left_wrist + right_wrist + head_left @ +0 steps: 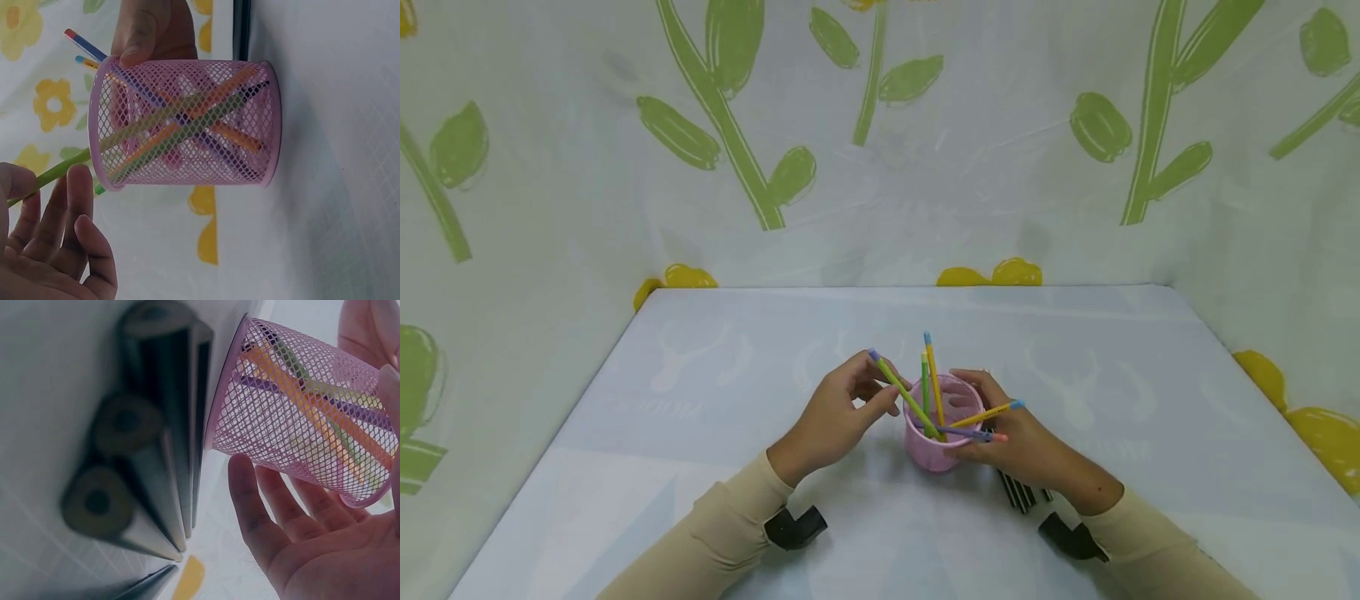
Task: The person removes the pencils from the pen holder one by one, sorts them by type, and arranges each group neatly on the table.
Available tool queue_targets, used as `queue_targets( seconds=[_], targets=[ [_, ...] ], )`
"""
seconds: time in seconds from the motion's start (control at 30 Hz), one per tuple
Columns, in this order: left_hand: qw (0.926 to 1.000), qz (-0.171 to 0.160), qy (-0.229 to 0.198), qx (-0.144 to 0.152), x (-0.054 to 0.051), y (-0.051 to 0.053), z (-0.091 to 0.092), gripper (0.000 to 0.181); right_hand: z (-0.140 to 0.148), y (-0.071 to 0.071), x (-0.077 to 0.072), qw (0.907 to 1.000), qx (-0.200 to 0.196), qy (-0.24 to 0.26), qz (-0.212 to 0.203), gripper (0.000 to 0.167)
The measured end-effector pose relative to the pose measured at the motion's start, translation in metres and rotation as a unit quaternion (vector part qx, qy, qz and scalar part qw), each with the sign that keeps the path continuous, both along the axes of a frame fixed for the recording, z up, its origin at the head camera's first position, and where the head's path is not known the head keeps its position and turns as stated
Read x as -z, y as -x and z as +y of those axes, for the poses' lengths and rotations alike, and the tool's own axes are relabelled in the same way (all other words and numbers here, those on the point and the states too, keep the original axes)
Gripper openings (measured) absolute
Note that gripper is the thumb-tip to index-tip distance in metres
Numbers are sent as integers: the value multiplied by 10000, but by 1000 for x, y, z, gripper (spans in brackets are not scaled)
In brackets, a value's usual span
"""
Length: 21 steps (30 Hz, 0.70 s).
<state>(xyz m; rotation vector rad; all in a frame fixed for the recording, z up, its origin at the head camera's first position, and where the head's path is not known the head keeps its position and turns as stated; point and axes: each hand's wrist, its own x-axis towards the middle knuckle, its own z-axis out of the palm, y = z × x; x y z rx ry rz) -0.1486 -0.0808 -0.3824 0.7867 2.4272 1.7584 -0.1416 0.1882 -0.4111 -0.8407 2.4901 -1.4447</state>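
Note:
A pink mesh pencil cup (928,458) stands on the table, several colored pencils leaning in it. My right hand (1028,448) grips the cup from the right side, thumb near and fingers behind. At the cup's left, my left hand (831,417) pinches the upper part of a green pencil (62,167) with a purple end; its lower part is inside the cup. Two yellow pencils with blue ends, among them one upright yellow pencil (933,367), another green pencil (925,383) and a purple pencil (962,432) with a reddish end also stick out.
Several dark pencils (1017,492) lie on the table beside the cup, partly under my right hand; their blunt ends show close up in the right wrist view. The white table (662,500) meets a curtain (962,183) printed with plants at its back and sides.

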Motion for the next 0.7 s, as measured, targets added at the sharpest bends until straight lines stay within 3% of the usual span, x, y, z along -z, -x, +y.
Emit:
queue_targets(
  seconds=[0.7],
  targets=[
    [9935,144,-1091,-302,-8,2,-6,18,0,-1,0,9996,87,-236,-109,89]
  ],
)
